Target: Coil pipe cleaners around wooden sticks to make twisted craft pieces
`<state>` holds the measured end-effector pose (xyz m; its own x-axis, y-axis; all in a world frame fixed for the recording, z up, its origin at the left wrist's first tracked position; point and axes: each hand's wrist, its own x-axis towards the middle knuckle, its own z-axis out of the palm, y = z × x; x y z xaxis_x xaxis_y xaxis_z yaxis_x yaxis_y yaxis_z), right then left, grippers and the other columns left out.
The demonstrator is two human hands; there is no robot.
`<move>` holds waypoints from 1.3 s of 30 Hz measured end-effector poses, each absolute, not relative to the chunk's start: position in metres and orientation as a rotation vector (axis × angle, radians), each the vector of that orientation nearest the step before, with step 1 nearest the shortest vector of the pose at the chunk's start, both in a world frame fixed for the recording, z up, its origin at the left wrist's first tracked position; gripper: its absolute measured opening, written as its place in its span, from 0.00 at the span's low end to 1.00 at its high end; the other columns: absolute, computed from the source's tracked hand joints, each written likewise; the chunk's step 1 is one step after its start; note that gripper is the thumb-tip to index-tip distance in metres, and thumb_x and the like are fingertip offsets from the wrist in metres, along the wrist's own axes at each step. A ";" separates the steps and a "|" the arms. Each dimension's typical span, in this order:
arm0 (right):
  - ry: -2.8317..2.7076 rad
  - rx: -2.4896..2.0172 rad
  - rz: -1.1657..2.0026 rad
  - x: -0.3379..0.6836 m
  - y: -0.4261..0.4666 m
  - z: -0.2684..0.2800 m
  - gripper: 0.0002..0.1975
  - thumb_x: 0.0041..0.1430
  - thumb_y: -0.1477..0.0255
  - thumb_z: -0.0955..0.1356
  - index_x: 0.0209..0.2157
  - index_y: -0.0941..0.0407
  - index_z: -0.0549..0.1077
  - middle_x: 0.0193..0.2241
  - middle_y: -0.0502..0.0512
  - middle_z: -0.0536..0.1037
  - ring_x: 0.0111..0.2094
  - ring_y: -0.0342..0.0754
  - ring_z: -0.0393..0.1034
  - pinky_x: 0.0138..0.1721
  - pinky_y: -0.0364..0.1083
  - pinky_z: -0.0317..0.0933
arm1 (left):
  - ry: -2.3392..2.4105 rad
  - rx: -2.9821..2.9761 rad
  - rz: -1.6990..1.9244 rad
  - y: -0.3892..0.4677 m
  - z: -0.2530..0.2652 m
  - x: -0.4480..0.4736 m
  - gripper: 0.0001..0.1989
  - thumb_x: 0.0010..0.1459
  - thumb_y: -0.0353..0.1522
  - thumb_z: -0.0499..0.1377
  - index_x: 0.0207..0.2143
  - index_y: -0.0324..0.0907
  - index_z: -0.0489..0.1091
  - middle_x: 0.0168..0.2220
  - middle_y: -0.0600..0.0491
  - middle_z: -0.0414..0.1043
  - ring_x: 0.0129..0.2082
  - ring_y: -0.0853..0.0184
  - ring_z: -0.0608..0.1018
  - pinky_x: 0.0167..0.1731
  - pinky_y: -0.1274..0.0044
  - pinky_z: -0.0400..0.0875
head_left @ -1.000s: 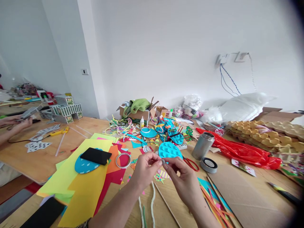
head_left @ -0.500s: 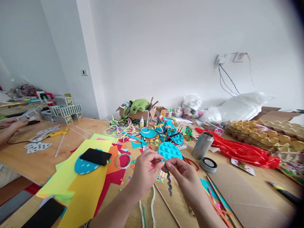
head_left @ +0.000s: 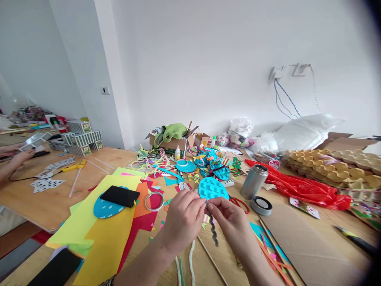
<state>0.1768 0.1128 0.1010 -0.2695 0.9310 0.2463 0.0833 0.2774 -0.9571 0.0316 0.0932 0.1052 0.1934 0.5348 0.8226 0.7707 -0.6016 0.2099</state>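
Note:
A dark grey, wavy pipe cleaner [head_left: 213, 229] hangs down between my two hands. Its upper end is pinched by my left hand [head_left: 185, 217], whose fingers are curled with the back of the hand facing me. My right hand [head_left: 229, 219] grips the same end between thumb and index finger, close against the left fingertips. The exact pinch point is mostly hidden by the fingers. Just beyond the hands lies a round blue piece with raised bumps [head_left: 212, 188]. Red-handled scissors [head_left: 241, 204] are partly tucked beside it. White cords [head_left: 191, 258] and a thin wooden stick [head_left: 212, 259] lie below.
Coloured paper [head_left: 98, 234] with a black phone [head_left: 119, 196] spreads out at left. On the right stand an open metal flask [head_left: 254, 182], its lid [head_left: 261, 206], cardboard [head_left: 306, 242] and a cutter [head_left: 355, 240]. Another person's hand [head_left: 22, 157] is at far left.
My left hand has rolled over, its fingers curling in more tightly around the pipe cleaner's end. The right hand stays almost in place. The other person's hands at far left have shifted slightly.

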 end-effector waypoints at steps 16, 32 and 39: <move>-1.643 -0.989 1.045 0.174 0.105 0.105 0.12 0.55 0.62 0.65 0.29 0.57 0.72 0.25 0.53 0.73 0.30 0.49 0.66 0.33 0.44 0.59 | -1.317 -2.236 -1.526 0.090 0.102 0.038 0.07 0.54 0.23 0.53 0.28 0.39 0.69 0.28 0.50 0.70 0.31 0.67 0.70 0.32 0.74 0.67; -1.621 -0.964 1.133 0.179 0.109 0.105 0.14 0.55 0.60 0.66 0.31 0.57 0.72 0.25 0.52 0.73 0.30 0.48 0.67 0.31 0.43 0.59 | -1.417 -2.467 -1.870 0.097 0.111 0.026 0.06 0.55 0.27 0.56 0.33 0.40 0.74 0.31 0.49 0.73 0.34 0.67 0.74 0.34 0.76 0.69; -1.655 -0.964 1.121 0.178 0.106 0.111 0.14 0.55 0.60 0.65 0.28 0.57 0.71 0.24 0.52 0.72 0.29 0.47 0.65 0.31 0.44 0.58 | -1.370 -2.451 -1.709 0.094 0.109 0.028 0.08 0.57 0.27 0.53 0.34 0.40 0.73 0.31 0.50 0.71 0.34 0.67 0.73 0.34 0.76 0.68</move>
